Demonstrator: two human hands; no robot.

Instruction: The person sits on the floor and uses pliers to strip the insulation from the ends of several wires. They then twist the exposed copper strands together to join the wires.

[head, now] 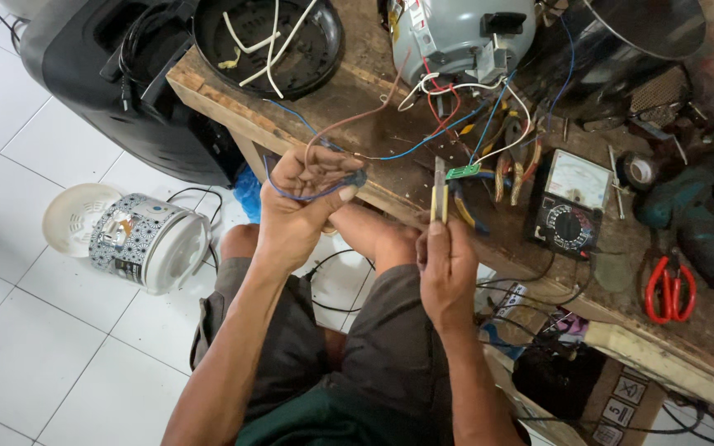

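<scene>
Far left, on the floor: a patterned rice cooker (pixel 149 239) lying on its side beside a white perforated tray (pixel 72 216), well apart from the work.

Left of centre: your left hand (pixel 299 206) is raised palm-up at the edge of the wooden surface (pixel 357 99), fingers curled around a loop of blue wire (pixel 291 194), with thumb and forefinger pinching its end. The wire runs up and right across the surface toward the grey appliance body (pixel 456 33). Keep the loop slack, so that no pull reaches the connections at the appliance, and hold the pinched end steady and clear of your fingertips.

Centre: your right hand (pixel 446 264) is closed around a yellow-handled tool (pixel 439 188), held upright, tip pointing away from you, near a small green circuit board (pixel 462 172). Whether the tip touches anything cannot be told. Brace the right forearm against your knee, and bring the tool to the wire rather than the wire to the tool.

Right: a multimeter (pixel 572 202), a roll of tape (pixel 640 171) and red-handled pliers (pixel 669 287) lie on the surface.
</scene>
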